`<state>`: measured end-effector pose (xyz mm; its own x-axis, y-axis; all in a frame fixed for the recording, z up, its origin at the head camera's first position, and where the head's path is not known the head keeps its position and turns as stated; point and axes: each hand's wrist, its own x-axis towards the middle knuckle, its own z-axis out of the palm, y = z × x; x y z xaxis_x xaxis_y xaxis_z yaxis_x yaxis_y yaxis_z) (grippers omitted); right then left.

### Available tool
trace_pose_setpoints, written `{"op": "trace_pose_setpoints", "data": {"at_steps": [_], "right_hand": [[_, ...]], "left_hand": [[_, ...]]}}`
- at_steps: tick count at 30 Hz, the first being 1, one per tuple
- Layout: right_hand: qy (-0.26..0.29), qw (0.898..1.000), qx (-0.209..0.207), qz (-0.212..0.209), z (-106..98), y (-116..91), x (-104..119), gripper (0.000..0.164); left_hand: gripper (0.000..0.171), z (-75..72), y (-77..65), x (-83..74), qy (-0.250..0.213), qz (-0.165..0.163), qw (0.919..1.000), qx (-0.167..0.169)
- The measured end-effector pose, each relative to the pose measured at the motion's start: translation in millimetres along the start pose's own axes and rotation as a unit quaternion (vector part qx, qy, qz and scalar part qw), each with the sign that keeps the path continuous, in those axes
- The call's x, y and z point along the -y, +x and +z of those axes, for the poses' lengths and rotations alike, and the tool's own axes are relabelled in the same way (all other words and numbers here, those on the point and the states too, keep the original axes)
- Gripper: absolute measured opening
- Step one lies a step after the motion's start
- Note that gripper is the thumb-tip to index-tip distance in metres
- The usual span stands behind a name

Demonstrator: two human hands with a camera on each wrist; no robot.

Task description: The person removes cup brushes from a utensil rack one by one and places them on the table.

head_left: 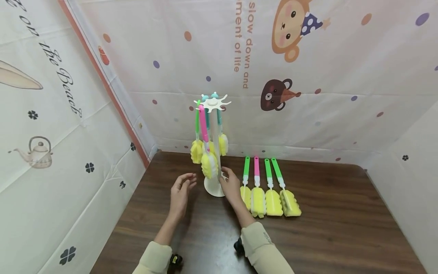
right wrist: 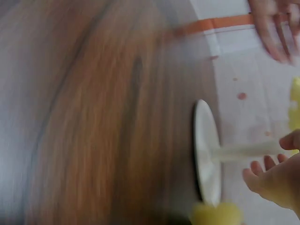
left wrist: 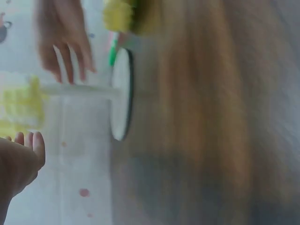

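Stand (head_left: 214, 129): is being carried by the tabletop (head_left: 342, 228), left of the laid brushes, its post being held upright.
Hung brushes: at least four are being borne by the hooks: a green brush (head_left: 197, 148), a pink brush (head_left: 204, 133) and two teal brushes (head_left: 220, 120), partly hidden.
Laid brushes: three green-handled ones (head_left: 273, 198) and one pink-handled one (head_left: 258, 196) are being supported by the tabletop, right of the stand.
Progress: about half of the visible brushes seem hung; four are being left lying, and bare hooks (head_left: 226, 103) are being shown at the stand's right.
Hung axes: are being held near vertical, handles up, sponges down; the pink one is being tilted slightly.
Laid axes: are being pointed front to back, handles toward the wall cloth (head_left: 342, 125); the rightmost is being slanted, sponge outward.
Left grip (head_left: 180, 192): is being held near the pink brush's sponge, fingers loosely curved, nothing being grasped.
Right grip (head_left: 230, 185): is being held at the post, fingers relaxed, no brush being grasped; whether the post is being touched cannot be told.
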<state>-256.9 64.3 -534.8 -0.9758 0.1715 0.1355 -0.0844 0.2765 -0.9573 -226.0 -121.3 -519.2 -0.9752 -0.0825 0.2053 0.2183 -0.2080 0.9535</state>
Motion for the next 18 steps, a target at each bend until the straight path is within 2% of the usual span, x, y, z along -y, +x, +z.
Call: {"op": "trace_pose_setpoints", "data": {"at_steps": [8,15,18], "right_hand": [[0.041,0.995,-0.085,0.031,42,8,-13,0.031],[0.057,0.986,-0.157,-0.005,57,8,-24,0.025],[0.063,0.983,-0.175,-0.005,59,9,-29,0.022]], "left_hand": [[0.030,22.4,7.7,-34.4,0.043,0.080,0.9945,0.052],[0.032,39.1,22.4,-51.2,0.093,0.123,0.9860,0.064],[0.034,46.2,27.4,-55.3,0.103,0.135,0.9832,0.066]]}}
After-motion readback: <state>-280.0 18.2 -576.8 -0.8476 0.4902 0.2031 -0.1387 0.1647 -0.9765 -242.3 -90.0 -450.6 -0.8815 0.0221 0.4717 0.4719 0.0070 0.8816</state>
